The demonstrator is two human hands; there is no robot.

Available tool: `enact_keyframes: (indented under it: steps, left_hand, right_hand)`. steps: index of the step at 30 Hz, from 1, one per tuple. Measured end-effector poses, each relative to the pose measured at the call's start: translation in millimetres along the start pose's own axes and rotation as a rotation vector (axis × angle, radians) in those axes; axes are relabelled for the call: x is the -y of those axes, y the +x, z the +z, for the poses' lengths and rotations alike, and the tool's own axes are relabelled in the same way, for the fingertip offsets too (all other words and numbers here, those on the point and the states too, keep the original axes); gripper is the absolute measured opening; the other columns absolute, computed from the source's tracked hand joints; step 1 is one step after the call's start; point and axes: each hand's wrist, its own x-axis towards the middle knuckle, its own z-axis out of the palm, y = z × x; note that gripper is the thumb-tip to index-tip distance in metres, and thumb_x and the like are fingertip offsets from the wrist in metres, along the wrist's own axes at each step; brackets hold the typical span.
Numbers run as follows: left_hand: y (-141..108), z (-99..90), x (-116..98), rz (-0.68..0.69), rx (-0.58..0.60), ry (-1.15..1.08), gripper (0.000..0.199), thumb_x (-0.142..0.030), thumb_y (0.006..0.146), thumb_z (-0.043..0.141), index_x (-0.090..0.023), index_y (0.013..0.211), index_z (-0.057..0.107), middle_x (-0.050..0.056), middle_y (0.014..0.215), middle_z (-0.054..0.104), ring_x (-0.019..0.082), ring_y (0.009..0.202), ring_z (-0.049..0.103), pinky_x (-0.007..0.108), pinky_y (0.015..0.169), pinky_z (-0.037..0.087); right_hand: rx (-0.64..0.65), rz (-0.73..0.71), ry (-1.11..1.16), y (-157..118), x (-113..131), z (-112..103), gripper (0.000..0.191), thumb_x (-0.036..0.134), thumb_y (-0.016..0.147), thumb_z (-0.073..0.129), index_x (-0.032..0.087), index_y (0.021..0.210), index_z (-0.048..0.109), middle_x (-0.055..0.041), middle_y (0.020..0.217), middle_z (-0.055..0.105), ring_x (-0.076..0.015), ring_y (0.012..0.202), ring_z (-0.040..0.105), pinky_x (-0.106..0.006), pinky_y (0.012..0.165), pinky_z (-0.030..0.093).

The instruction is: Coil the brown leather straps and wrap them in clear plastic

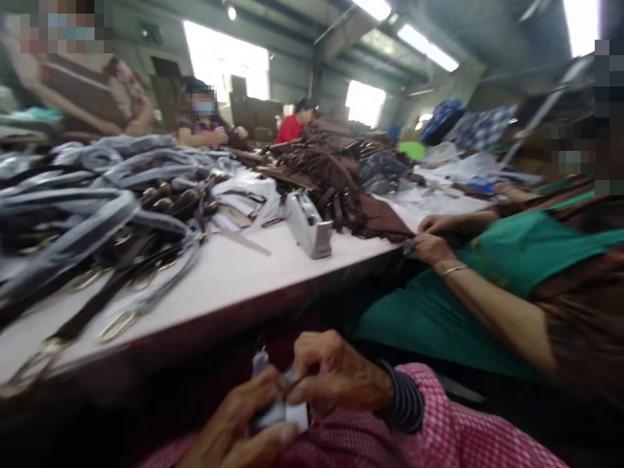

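Low in front of my lap, both hands are closed on a wrapped strap (275, 416). Its grey-white wrapping resembles that of the straps on the table, and a small metal fitting (260, 356) sticks up at its far end. My left hand (244, 416) grips it from the near left, thumb along the lower edge. From the right, my right hand (336, 377) pinches it with thumb and bent forefinger, close to the left fingertips. Fingers cover much of the strap, and blur hides its detail.
A tangled pile of wrapped straps (112, 195) with metal hooks covers the table's left side. On the white table (234, 273) stands a grey tape dispenser (308, 224), before brown bags (331, 169). At right, a co-worker's hands (431, 240) hold a brown piece; more people work behind.
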Motion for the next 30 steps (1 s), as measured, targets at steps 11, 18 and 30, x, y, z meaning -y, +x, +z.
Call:
enact_keyframes:
  steps: [11,18,30]
  left_hand:
    - [19.4,-14.1,-38.8,-0.068,0.119,-0.293,0.021,-0.036,0.095,0.063,-0.017,0.086,0.065,-0.001,0.083,0.051,0.016,0.079,0.049,0.031,0.076,0.038]
    - [22.7,-6.8,-40.3,-0.083,0.111,-0.248,0.018,-0.033,0.096,0.060,-0.018,0.095,0.070,0.000,0.089,0.056,0.018,0.089,0.051,0.032,0.086,0.038]
    - [-15.4,24.0,-1.3,-0.322,-0.016,-0.230,0.045,-0.059,0.086,0.073,-0.040,0.126,0.072,0.000,0.145,0.063,0.034,0.140,0.048,0.045,0.118,0.043]
  right_hand:
    - [0.325,0.305,0.258,25.0,14.5,-23.8,0.021,0.030,0.091,0.077,0.017,0.078,0.068,0.0022,0.077,0.060,-0.0103,0.065,0.057,-0.021,0.058,0.047]
    - [0.317,0.273,0.219,20.7,-1.9,-22.3,0.031,0.040,0.091,0.077,0.016,0.073,0.067,0.0022,0.074,0.058,-0.0101,0.065,0.053,-0.023,0.057,0.043]
    - [0.274,0.131,0.327,12.2,-12.1,-21.9,0.046,0.055,0.073,0.088,0.016,0.064,0.065,0.0019,0.071,0.061,-0.0121,0.069,0.056,-0.026,0.065,0.044]
